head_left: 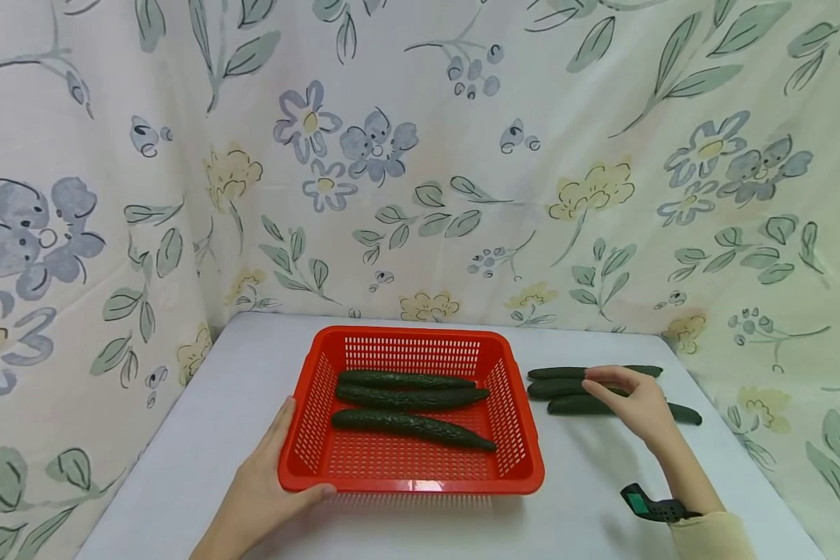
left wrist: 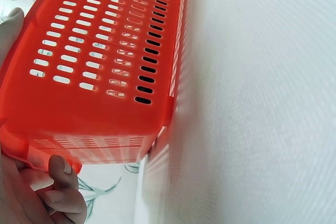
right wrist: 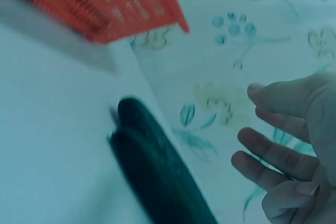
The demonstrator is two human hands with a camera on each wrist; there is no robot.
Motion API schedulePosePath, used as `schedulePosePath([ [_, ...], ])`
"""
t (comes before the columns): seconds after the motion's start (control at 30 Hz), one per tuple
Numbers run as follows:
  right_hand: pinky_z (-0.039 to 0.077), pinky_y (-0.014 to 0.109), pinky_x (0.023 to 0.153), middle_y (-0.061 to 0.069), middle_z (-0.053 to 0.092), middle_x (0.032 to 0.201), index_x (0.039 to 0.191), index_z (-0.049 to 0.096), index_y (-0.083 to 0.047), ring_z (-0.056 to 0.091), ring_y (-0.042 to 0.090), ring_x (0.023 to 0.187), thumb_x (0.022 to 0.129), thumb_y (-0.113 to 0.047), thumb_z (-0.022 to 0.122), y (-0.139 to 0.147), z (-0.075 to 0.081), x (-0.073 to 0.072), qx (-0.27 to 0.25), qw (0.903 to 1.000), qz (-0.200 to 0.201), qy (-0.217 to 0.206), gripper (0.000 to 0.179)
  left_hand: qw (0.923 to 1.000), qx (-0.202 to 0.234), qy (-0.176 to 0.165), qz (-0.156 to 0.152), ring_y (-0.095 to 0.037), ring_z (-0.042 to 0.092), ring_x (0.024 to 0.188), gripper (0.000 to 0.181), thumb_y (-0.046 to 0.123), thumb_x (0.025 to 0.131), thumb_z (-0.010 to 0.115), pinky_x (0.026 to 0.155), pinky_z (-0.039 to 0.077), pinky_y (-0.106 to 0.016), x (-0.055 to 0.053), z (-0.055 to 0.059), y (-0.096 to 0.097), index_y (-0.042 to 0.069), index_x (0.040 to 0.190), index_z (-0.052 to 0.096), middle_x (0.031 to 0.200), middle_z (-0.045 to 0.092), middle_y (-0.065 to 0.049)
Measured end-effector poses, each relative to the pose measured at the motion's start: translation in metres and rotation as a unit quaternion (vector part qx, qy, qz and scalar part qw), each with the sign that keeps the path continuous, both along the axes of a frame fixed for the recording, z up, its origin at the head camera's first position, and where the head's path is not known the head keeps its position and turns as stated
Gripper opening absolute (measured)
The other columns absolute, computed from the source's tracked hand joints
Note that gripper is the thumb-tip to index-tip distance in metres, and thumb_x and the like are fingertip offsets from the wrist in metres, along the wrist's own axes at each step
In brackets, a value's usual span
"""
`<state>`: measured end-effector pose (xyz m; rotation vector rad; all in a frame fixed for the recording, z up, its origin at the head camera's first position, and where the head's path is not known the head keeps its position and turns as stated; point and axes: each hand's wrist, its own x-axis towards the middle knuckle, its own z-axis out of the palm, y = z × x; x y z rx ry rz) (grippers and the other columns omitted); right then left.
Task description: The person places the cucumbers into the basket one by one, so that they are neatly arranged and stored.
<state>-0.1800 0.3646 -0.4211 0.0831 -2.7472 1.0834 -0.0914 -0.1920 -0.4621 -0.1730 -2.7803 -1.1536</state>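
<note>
A red plastic basket [head_left: 413, 487] with slotted walls stands on the table, holding three dark green cucumbers [head_left: 413, 428] laid side by side. At its front left corner my left hand [head_left: 259, 482] grips the rim, thumb along the front edge; the left wrist view shows fingers [left wrist: 65, 174] bent at the rim. To the right of the basket, three more cucumbers [head_left: 574, 405] lie close together on the table. Over them hovers my right hand [head_left: 637, 400], partly covering them in the head view. Its fingers [right wrist: 278, 150] are loosely bent with nothing between them and the thumb.
The table [head_left: 574, 498] has a white cover. Curtain-like cloth [head_left: 420, 194] with printed flowers and leaves rises behind it and along both sides. A dark band [head_left: 654, 507] with a green face sits on the right wrist, above a pale sleeve [head_left: 714, 537].
</note>
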Motion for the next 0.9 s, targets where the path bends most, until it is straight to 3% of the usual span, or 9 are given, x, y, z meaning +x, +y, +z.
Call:
schedulePosePath([
  [0.27, 0.046, 0.010, 0.082, -0.008, 0.077, 0.116, 0.131, 0.073, -0.005, 0.051, -0.021, 0.103, 0.100, -0.039, 0.076, 0.043, -0.031, 0.001, -0.021, 0.9994, -0.026, -0.005, 0.046, 1.0000, 0.000, -0.001, -0.001, -0.045, 0.049, 0.144, 0.139, 0.066, 0.070, 0.091, 0.102, 0.053, -0.068, 0.000, -0.001, 0.000, 0.022, 0.173, 0.010, 0.174, 0.025, -0.017],
  [0.47, 0.049, 0.007, 0.079, -0.017, 0.073, 0.115, 0.135, 0.071, -0.004, 0.052, -0.019, 0.102, 0.099, -0.042, 0.076, 0.065, -0.047, -0.001, -0.045, 0.9974, -0.052, -0.023, 0.053, 1.0000, -0.002, -0.004, -0.002, -0.046, 0.048, 0.144, 0.139, 0.066, 0.070, 0.091, 0.101, 0.054, -0.068, 0.001, 0.003, 0.000, 0.021, 0.173, 0.010, 0.175, 0.025, -0.017],
  [0.63, 0.047, 0.009, 0.078, -0.024, 0.067, 0.114, 0.135, 0.070, -0.005, 0.046, -0.017, 0.104, 0.098, -0.046, 0.076, 0.078, -0.055, -0.008, -0.033, 0.9969, -0.066, -0.030, 0.056, 1.0000, 0.004, 0.004, -0.001, -0.044, 0.051, 0.142, 0.138, 0.064, 0.069, 0.093, 0.100, 0.055, -0.066, -0.001, 0.001, 0.000, 0.019, 0.172, 0.013, 0.174, 0.026, -0.016],
  [0.77, 0.047, 0.012, 0.077, -0.011, 0.070, 0.121, 0.135, 0.071, -0.006, 0.045, -0.014, 0.106, 0.097, -0.048, 0.076, 0.084, -0.058, -0.013, -0.013, 0.9965, -0.075, -0.033, 0.056, 0.9999, 0.009, 0.008, 0.001, -0.043, 0.052, 0.141, 0.138, 0.061, 0.069, 0.094, 0.099, 0.056, -0.066, -0.001, -0.002, 0.000, 0.017, 0.172, 0.015, 0.174, 0.026, -0.015],
  [0.9, 0.052, 0.029, 0.087, 0.015, 0.069, 0.135, 0.133, 0.072, -0.005, 0.056, 0.014, 0.120, 0.097, -0.050, 0.076, 0.085, -0.059, -0.017, 0.010, 0.9963, -0.078, -0.034, 0.057, 0.9999, 0.005, 0.012, -0.001, -0.045, 0.050, 0.143, 0.138, 0.061, 0.070, 0.094, 0.102, 0.053, -0.068, -0.001, -0.002, -0.001, 0.019, 0.173, 0.012, 0.175, 0.025, -0.016],
])
